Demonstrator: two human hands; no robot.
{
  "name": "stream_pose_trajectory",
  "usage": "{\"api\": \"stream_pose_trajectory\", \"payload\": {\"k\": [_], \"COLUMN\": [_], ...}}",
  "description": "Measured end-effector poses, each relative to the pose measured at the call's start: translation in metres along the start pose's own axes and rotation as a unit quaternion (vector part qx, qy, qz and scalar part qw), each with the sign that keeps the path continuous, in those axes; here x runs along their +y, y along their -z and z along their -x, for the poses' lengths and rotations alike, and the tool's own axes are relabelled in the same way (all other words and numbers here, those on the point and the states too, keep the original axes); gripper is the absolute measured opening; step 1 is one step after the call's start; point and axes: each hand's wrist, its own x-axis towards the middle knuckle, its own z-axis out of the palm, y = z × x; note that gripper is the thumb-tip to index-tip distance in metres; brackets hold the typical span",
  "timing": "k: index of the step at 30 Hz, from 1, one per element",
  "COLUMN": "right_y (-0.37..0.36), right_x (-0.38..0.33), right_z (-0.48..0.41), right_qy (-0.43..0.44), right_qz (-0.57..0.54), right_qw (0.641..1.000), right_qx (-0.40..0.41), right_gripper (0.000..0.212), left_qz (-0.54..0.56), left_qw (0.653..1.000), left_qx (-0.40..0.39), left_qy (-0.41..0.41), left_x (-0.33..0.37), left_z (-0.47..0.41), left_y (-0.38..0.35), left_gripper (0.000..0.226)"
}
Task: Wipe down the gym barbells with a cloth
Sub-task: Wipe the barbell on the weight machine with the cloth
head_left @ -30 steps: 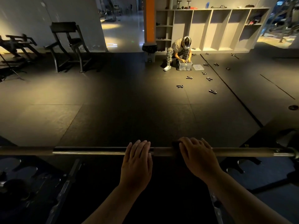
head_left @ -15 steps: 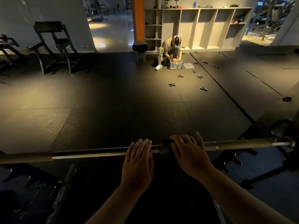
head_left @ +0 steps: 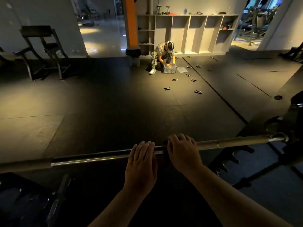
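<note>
- Barbell (head_left: 229, 142) runs across the lower view and sits slanted in the picture, right end higher; its collar shows at far right, above dark rack parts
- Left hand (head_left: 141, 163) lies palm down over the shaft near mid-bar, fingers straight and close together, tips just past the bar
- Right hand (head_left: 184, 153) just beside it, to the right; fingers curled over the top of the bar, bunched together
- Dark cloth (head_left: 164, 145) clamped under the right hand against the shaft; only a dim edge shows on its left side, between the two hands
- Black rubber floor (head_left: 114, 104) beyond the bar
- Far back: a person (head_left: 161, 51) crouches over a clear box (head_left: 169, 69), small dark pieces scattered on the floor near it
- Grey shelving (head_left: 188, 33) behind, orange pillar (head_left: 130, 22) to its left, black bench frame (head_left: 44, 49) at far left
</note>
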Motion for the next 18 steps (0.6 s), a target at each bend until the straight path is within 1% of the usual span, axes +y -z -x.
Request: {"api": "stream_pose_trajectory", "payload": {"k": [2,3,4,7,8,9,10,13,14,16,18], "right_y": [-0.002,-0.005,-0.007,-0.014,-0.015,-0.014,-0.01,0.007,0.012,0.017,0.01], "right_x": [-0.01,-0.01,-0.007,0.005,0.007,0.007,0.005,-0.006,-0.009,-0.013,-0.014], "right_z": [-0.002,0.001,0.005,0.024,0.026,0.023,0.017,-0.008,-0.018,-0.027,-0.02], "right_qy": [-0.013,-0.009,0.002,0.06,0.072,0.073,0.069,0.05,0.04,0.028,0.013], "right_qz": [-0.007,-0.012,-0.005,0.038,0.046,0.052,0.055,0.031,0.021,0.017,0.012], "right_qw": [1.0,1.0,1.0,0.997,0.996,0.996,0.996,0.995,0.993,0.99,0.994], "right_qx": [0.0,-0.001,-0.005,-0.005,-0.002,-0.012,-0.023,-0.085,-0.11,-0.138,-0.109], "right_gripper": [0.02,0.022,0.027,0.055,0.06,0.061,0.057,0.025,0.018,0.014,0.016], "left_qz": [-0.002,-0.002,-0.001,0.008,0.007,0.006,0.005,-0.001,-0.002,-0.001,-0.001], "left_qw": [1.0,1.0,1.0,1.0,1.0,1.0,1.0,0.999,0.999,0.999,0.999], "left_qx": [-0.001,-0.001,0.0,0.014,0.019,0.025,0.031,0.038,0.04,0.041,0.04], "left_qy": [0.004,0.003,0.001,0.001,0.002,0.002,0.0,0.001,0.003,0.006,0.004], "left_x": [0.001,0.001,0.001,0.001,0.002,0.003,0.004,0.007,0.008,0.009,0.008], "left_z": [-0.001,0.0,0.0,0.0,0.0,0.0,-0.001,-0.004,-0.005,-0.005,-0.004], "left_y": [0.0,-0.001,-0.002,-0.003,-0.004,-0.005,-0.005,-0.001,0.0,0.001,-0.002], "left_gripper": [0.049,0.049,0.049,0.047,0.046,0.046,0.046,0.046,0.044,0.041,0.042]}}
